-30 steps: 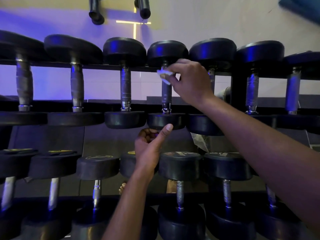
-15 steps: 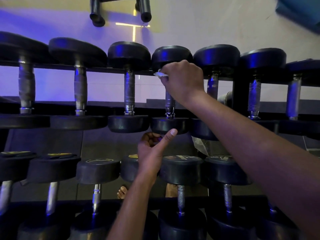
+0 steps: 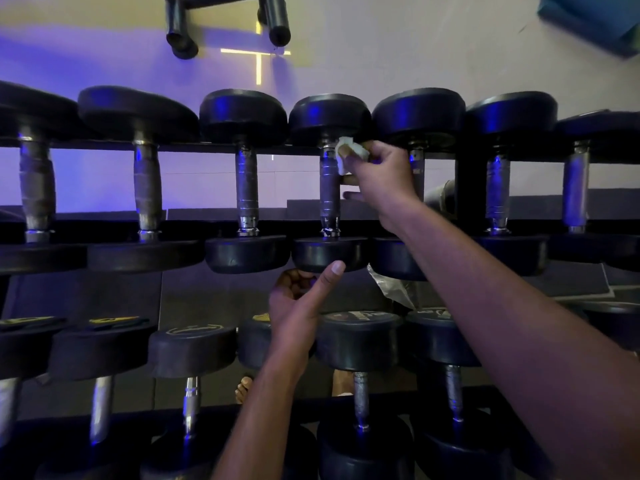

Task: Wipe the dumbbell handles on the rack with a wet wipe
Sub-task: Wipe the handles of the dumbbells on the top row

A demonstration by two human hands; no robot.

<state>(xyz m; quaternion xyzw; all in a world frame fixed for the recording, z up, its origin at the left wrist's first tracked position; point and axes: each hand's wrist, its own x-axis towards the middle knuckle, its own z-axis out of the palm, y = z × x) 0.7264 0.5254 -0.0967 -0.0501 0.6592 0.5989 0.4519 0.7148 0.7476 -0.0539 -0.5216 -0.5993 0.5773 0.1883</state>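
1. The right hand (image 3: 379, 176) pinches a crumpled white wet wipe (image 3: 351, 154) against the top of a dumbbell handle (image 3: 329, 188), centre of frame.
2. The left hand (image 3: 298, 304) cups the underside of that dumbbell's near head (image 3: 329, 252), thumb raised against its edge.
3. To do this well, I'd wrap the wipe fully round the knurled grip and drag it down its length, twisting.
4. The rack (image 3: 467, 188) is dark, two rows visible; purple light washes the pale wall (image 3: 398, 46) behind.
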